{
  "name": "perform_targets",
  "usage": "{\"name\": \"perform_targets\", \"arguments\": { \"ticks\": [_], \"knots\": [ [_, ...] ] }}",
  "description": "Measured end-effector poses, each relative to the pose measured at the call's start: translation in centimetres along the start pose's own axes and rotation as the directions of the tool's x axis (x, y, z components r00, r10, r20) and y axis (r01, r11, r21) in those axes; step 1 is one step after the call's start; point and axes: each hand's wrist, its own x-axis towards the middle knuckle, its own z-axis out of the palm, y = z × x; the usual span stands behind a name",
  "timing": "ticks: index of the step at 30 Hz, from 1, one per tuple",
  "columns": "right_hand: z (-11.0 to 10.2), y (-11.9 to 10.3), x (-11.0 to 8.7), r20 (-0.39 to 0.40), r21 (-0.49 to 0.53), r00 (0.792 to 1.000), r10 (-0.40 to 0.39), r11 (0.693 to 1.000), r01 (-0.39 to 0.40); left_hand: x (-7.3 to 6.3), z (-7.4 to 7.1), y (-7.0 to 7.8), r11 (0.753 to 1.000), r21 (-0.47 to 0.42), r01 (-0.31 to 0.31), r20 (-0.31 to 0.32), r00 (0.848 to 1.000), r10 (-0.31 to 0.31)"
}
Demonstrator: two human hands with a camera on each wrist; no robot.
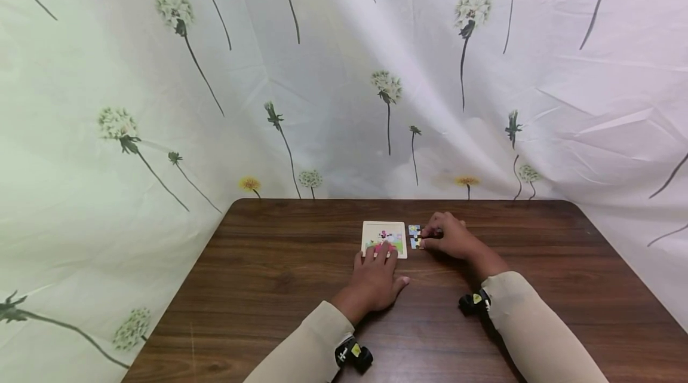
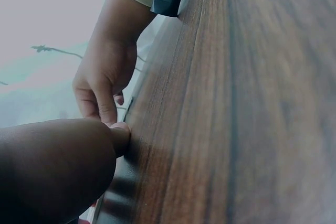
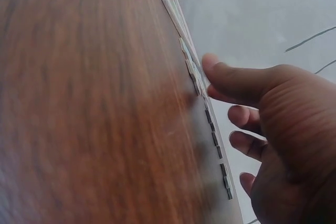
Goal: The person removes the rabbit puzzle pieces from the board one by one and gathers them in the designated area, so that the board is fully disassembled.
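A square puzzle board (image 1: pixel 398 229) with a pale frame and a cartoon picture lies on the table. My left hand (image 1: pixel 374 282) rests with spread fingers on its near edge, the thumb out to the right. Just right of the board lie blue and yellow jigsaw pieces (image 1: pixel 414 230). At their right side, my right hand (image 1: pixel 450 237) pinches a jigsaw piece between thumb and forefinger, mostly covered by the fingertips. The right wrist view shows the thumb (image 3: pixel 236 80) over a low line of flat pieces (image 3: pixel 215 140). The other right fingers curl loosely.
The brown wooden table (image 1: pixel 279 287) has rounded far corners. Behind it hangs a white cloth (image 1: pixel 333 72) printed with dandelions, meeting the table's far edge. Each wrist wears a black camera, the left one (image 1: pixel 355 354) close above the tabletop.
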Motion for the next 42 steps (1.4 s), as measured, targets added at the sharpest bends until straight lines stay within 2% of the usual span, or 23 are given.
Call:
{"name": "perform_targets", "arguments": {
  "ticks": [10,21,34,42],
  "knots": [
    [0.3,-0.1,0.6,-0.036,0.008,0.999,-0.009,1.000,0.009,0.1,0.1,0.0,1.000,-0.002,0.003,0.009,1.000,-0.003],
    [1.5,-1.5,1.9,-0.015,0.023,0.999,-0.048,0.999,0.048,0.0,0.4,0.0,0.999,-0.032,-0.010,-0.002,1.000,0.010],
    [2.7,-2.8,3.0,0.008,0.013,0.999,-0.053,0.999,0.053,-0.1,0.2,0.2,0.999,0.028,-0.033,-0.020,0.999,0.034],
    [3.2,-3.1,3.7,0.024,0.029,0.999,-0.046,0.999,0.045,0.0,0.1,0.3,0.999,-0.038,-0.020,0.010,1.000,0.021]
  ]
}}
